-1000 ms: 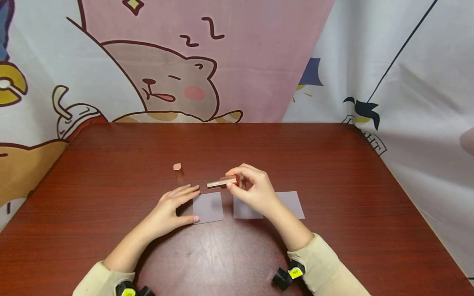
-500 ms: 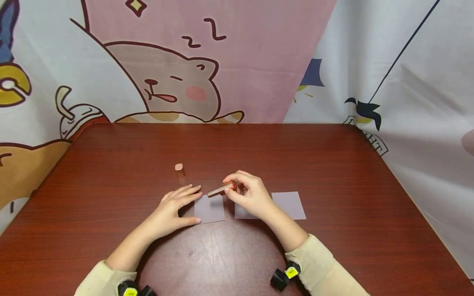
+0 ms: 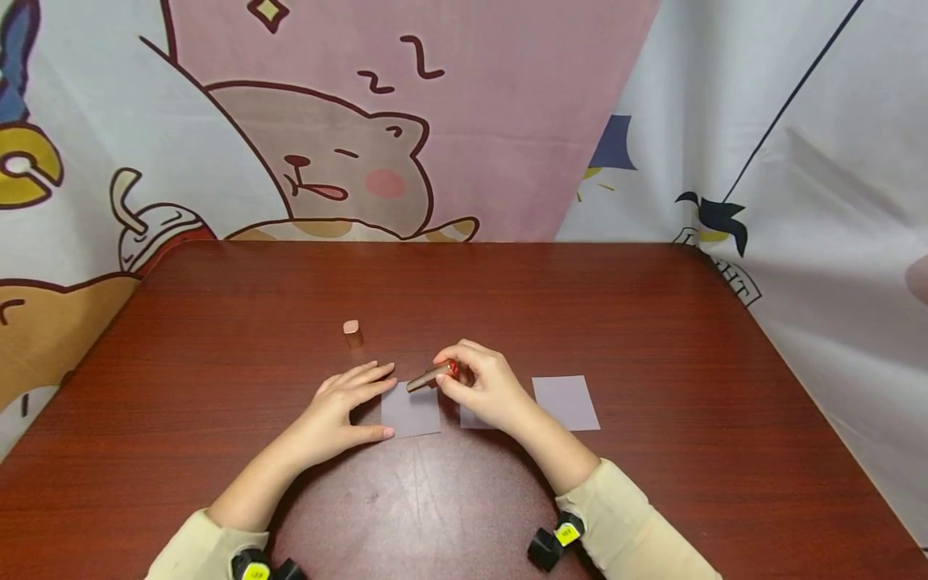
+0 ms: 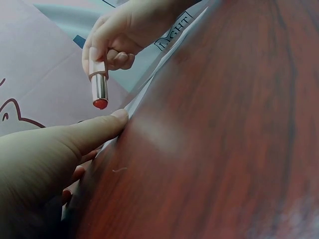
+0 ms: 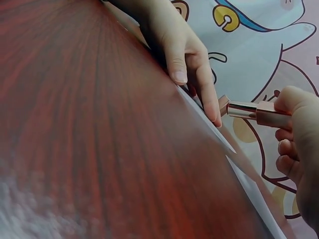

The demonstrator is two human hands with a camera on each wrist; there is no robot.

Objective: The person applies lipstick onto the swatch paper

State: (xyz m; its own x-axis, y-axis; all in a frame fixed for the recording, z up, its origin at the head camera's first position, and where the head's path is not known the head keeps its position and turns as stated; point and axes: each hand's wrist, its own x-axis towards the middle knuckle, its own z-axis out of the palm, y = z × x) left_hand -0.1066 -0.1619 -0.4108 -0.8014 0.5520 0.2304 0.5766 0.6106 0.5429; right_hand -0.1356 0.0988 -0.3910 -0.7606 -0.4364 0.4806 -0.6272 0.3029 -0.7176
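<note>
My right hand (image 3: 489,392) pinches an uncapped lipstick (image 3: 429,377) between thumb and fingers, tilted with its tip down to the left. In the left wrist view the red end of the lipstick (image 4: 99,92) points downward. It hangs over the left one of three pale paper squares, this paper square (image 3: 415,417) lying under my left fingertips. My left hand (image 3: 346,409) is spread, thumb at the near left corner of that paper and fingers along its far left corner. The right wrist view shows the metallic lipstick tube (image 5: 256,113) just beyond the left fingertips.
A rose-gold lipstick cap (image 3: 352,333) stands on the dark red wooden table (image 3: 507,298) behind my left hand. The middle paper square (image 3: 473,419) is partly covered by my right hand. Further right lies another paper square (image 3: 567,403). A printed cartoon curtain (image 3: 493,121) hangs behind the table.
My right hand has come left and a little nearer, lowering the lipstick from beyond the left paper to over its far part. My left hand has stayed on the paper.
</note>
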